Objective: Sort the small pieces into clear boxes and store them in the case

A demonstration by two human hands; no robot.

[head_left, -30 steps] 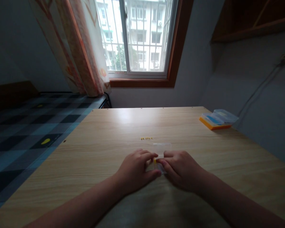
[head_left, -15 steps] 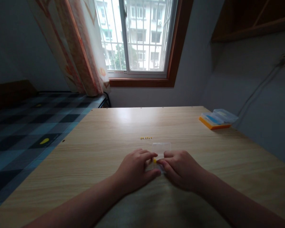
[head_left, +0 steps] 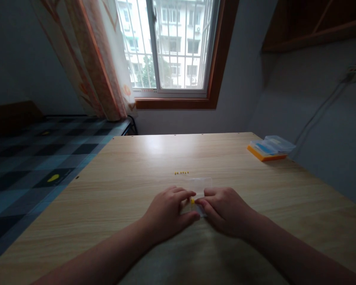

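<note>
My left hand (head_left: 168, 213) and my right hand (head_left: 225, 209) rest side by side on the wooden table (head_left: 130, 186), fingertips meeting over a small clear plastic box (head_left: 200, 185). Both hands pinch at the box's near end, where a tiny yellow piece (head_left: 192, 201) shows between the fingertips. Which hand holds the yellow piece I cannot tell. A short row of several tiny yellow beads (head_left: 181, 173) lies on the table just beyond the box.
A clear-lidded case with an orange base (head_left: 268, 148) sits at the table's far right by the wall. A bed with a checked cover (head_left: 32, 162) lies to the left. A window and curtain (head_left: 106, 71) are behind the table.
The hands stay in the same place on the box. Only the view has shifted slightly.
</note>
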